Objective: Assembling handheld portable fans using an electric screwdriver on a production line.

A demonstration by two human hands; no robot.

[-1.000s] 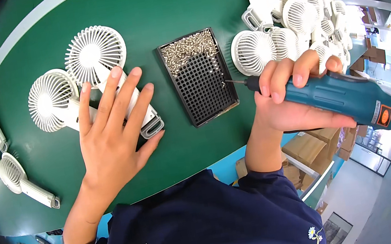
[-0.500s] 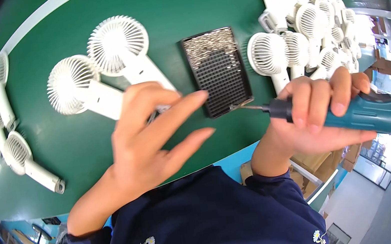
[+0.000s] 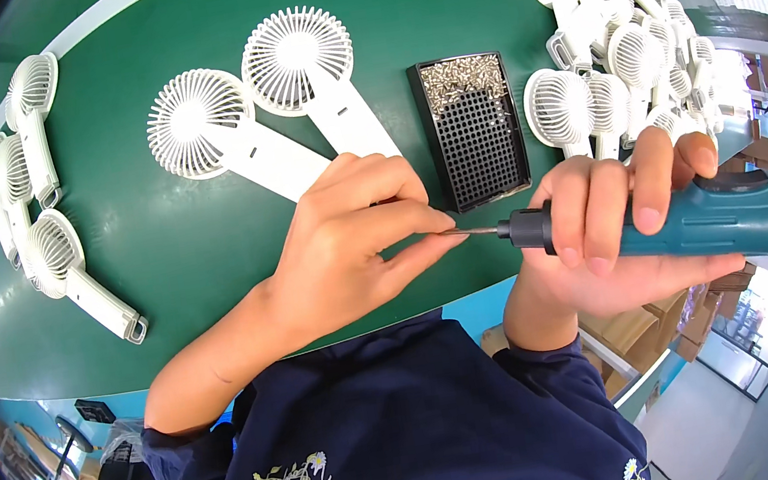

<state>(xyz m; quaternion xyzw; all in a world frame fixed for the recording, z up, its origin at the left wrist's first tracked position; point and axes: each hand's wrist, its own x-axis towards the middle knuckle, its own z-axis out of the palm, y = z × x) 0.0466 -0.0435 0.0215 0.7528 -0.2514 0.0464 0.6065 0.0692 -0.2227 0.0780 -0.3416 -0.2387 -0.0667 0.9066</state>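
My right hand (image 3: 615, 225) is wrapped around a teal electric screwdriver (image 3: 699, 223), held level with its bit pointing left. The thumb and forefinger of my left hand (image 3: 355, 244) pinch the tip of the thin bit (image 3: 476, 230); whether a screw sits between them is hidden. Just beyond the bit lies a black screw tray (image 3: 478, 148), its far part heaped with small silvery screws (image 3: 464, 75). Two white handheld fans, a nearer one (image 3: 234, 133) and a farther one (image 3: 309, 67), lie beyond my left hand, which partly covers their handles.
A large pile of white handheld fans (image 3: 634, 53) fills the right side of the green table (image 3: 147, 246). Several more fans (image 3: 54, 245) lie along its left edge. Cardboard boxes (image 3: 628, 328) stand below the table at the right.
My left hand, open half a second ago, has moved right and closed on the bit's tip. The screwdriver has come away from the tray's near edge. The whole view has shifted slightly.
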